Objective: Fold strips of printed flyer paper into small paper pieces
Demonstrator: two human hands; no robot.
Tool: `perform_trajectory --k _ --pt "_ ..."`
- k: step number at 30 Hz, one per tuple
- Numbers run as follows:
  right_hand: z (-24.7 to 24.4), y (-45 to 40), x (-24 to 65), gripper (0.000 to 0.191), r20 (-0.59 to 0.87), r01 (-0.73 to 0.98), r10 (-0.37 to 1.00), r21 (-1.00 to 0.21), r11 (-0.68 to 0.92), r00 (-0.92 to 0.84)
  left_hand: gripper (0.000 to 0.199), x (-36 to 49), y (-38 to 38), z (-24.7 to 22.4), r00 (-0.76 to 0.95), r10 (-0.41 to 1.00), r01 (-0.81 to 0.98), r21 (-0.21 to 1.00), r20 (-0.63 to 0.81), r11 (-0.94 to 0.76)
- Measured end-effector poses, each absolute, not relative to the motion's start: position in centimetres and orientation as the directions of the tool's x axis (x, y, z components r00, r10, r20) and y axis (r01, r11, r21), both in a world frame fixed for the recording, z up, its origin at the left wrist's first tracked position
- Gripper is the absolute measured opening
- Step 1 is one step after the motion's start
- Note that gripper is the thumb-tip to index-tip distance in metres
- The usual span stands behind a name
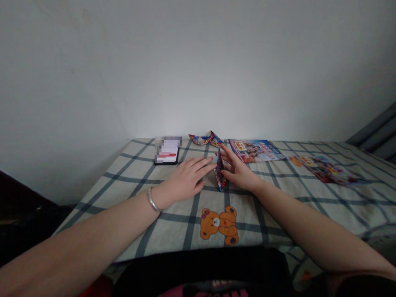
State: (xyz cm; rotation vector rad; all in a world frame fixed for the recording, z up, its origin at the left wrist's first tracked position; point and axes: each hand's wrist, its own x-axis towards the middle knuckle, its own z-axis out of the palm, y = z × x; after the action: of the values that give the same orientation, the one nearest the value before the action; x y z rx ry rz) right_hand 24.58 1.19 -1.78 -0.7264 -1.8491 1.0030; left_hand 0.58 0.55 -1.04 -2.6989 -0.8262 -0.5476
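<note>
A small folded printed paper (220,173) stands on edge on the checked cloth between my hands. My right hand (236,169) has it between thumb and fingers, from its right side. On the other side, my left hand (190,175), with a silver bangle at the wrist, has its fingers stretched out. Its fingertips reach close to the paper's left face; whether they touch it I cannot tell. Beyond the hands, near the wall, lie folded paper pieces (201,139) with pointed ends and similar colourful print.
A phone (167,152) with a lit, partly blurred screen lies at the back left. To the right are a colourful leaflet (256,150) and another printed sheet (329,169). The checked tablecloth (136,177) bears a printed teddy bear; a wall (198,70) stands behind.
</note>
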Motion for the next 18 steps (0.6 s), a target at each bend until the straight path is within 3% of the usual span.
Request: perform_trajectory --k 8,18 --pt "-2.59 2.11 24.85 0.085 0.384 0.015 0.823 -0.903 0.429 -0.419 0.051 0.67 0.44 -0.87 0.740 0.499 0.604 -0.120 0.450 -0.788" --pt "-2.41 1.92 24.90 0.075 0.398 0.041 0.796 -0.884 0.466 -0.456 0.044 0.57 0.55 -1.04 0.723 0.494 0.603 -0.091 0.484 -0.793"
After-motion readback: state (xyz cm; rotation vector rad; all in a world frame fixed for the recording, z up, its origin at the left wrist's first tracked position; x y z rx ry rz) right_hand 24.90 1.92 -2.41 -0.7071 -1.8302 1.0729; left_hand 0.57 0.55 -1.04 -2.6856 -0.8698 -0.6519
